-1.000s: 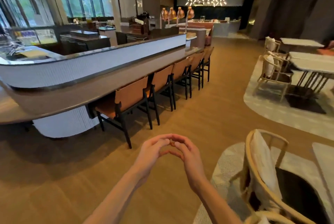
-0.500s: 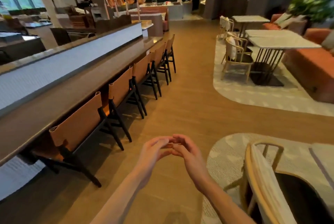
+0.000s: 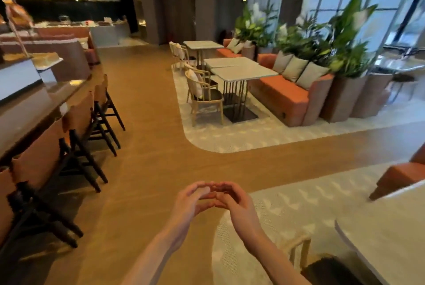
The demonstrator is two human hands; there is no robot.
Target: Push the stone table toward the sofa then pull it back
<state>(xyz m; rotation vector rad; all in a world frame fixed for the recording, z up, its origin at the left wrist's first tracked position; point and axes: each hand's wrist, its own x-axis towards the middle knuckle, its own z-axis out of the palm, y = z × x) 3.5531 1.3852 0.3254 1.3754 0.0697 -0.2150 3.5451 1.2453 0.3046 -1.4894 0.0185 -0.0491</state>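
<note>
My left hand (image 3: 190, 202) and my right hand (image 3: 236, 202) are held out low in front of me, fingertips touching each other, holding nothing. A pale stone table top (image 3: 386, 238) shows at the lower right, close to me, to the right of my hands and apart from them. Beyond it an orange sofa end (image 3: 402, 176) sits at the right edge. Farther off, more stone tables (image 3: 243, 70) stand before a long orange sofa (image 3: 280, 93) with grey cushions.
A bar counter (image 3: 25, 112) with a row of tan-backed stools (image 3: 80, 123) runs along the left. Wooden armchairs (image 3: 202, 98) stand by the far tables on a pale rug (image 3: 230, 137). A chair back (image 3: 296, 248) is near my right forearm. Planters (image 3: 345, 98) line the windows.
The view has swung right: the bar slid off to the left, the sofas, plants and near stone table came into view. My hands stay joined at the fingertips.
</note>
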